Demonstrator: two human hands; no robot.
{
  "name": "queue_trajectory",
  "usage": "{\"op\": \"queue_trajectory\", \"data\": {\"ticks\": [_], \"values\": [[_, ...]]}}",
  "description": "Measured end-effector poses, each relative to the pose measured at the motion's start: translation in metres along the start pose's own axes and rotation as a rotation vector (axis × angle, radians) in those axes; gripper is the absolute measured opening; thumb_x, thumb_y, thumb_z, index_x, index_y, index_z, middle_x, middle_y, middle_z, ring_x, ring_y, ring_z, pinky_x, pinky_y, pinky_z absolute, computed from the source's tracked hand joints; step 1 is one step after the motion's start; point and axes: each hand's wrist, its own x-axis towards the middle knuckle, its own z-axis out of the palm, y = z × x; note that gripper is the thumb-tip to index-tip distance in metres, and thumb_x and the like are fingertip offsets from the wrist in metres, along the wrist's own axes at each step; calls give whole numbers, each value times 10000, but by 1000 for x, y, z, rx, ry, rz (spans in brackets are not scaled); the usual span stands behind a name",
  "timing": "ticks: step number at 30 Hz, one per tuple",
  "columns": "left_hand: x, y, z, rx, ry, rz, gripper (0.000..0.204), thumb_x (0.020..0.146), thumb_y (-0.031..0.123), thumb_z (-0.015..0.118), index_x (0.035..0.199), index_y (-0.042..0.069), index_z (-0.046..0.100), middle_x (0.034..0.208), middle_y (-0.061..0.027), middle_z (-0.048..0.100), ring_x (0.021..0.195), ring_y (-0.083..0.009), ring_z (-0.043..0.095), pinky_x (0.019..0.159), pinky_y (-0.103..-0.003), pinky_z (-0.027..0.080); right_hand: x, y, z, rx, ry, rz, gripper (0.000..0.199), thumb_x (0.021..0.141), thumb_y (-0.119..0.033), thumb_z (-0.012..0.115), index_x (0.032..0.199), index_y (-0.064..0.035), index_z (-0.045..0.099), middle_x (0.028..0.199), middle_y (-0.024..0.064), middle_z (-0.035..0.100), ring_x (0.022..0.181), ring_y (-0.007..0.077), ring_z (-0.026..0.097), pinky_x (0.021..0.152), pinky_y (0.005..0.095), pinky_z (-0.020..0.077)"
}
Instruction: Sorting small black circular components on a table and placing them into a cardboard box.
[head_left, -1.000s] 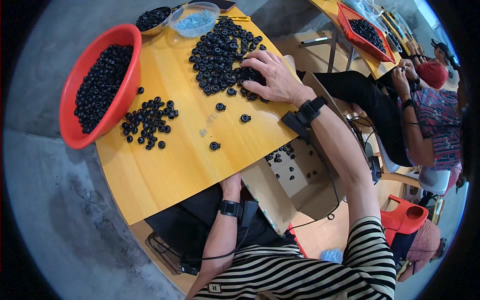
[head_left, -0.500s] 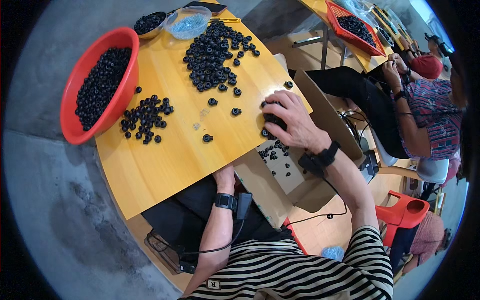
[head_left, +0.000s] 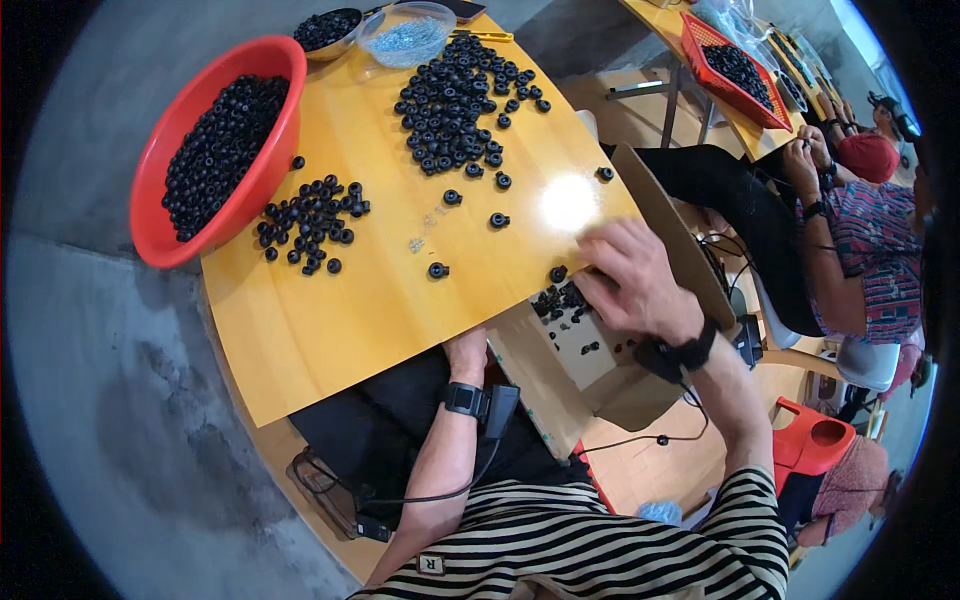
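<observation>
My right hand (head_left: 637, 278) is slightly blurred over the table's right edge, fingers loosely apart, and no part shows in its grasp. Beneath it stands a cardboard box (head_left: 540, 365) with small black round parts (head_left: 560, 300) inside, some smeared as if falling. One black ring-shaped part (head_left: 558, 272) sits at the table edge beside my fingers. My left hand (head_left: 466, 350) reaches under the table's near edge, which hides its fingers. On the yellow table (head_left: 330, 340) lie a large pile of black ring-shaped parts (head_left: 450, 110), a few strays, and a smaller group of round black pieces (head_left: 312, 222).
A red basin (head_left: 150, 200) full of black pieces stands at the left. Behind are a dark bowl (head_left: 330, 30), a clear tub (head_left: 408, 35) and a yellow cutter (head_left: 485, 36). Cables run from both wrists. Co-workers sit at the right near a red basket (head_left: 735, 80).
My right hand has moved off the tabletop to above the box. The black parts under it have left the table, most dropping into the box. The whole view has shifted slightly.
</observation>
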Motion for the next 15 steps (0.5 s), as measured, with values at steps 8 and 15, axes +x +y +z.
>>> {"op": "queue_trajectory", "data": {"ticks": [8, 15], "values": [[3, -12, -3, 267, -180, -65, 472, 954, 331, 523, 1322, 37, 545, 1345, -168, 560, 1256, -356, 495, 1047, -435, 394, 163, 11, 81, -57, 156, -266, 267, 790, -220, 680, 1043, -135, 658, 1253, 111, 556, 1185, 305, 501, 983, 493, 381], [-2, -2, -11, 129, -100, -56, 485, 958, 331, 523, 1349, 43, 521, 1381, -158, 532, 1274, -358, 475, 1058, -444, 386, 174, 27, 118, -102, 63, -248, 197, 825, -272, 655, 993, -174, 682, 1199, 40, 575, 1148, 254, 519, 935, 462, 378]]}}
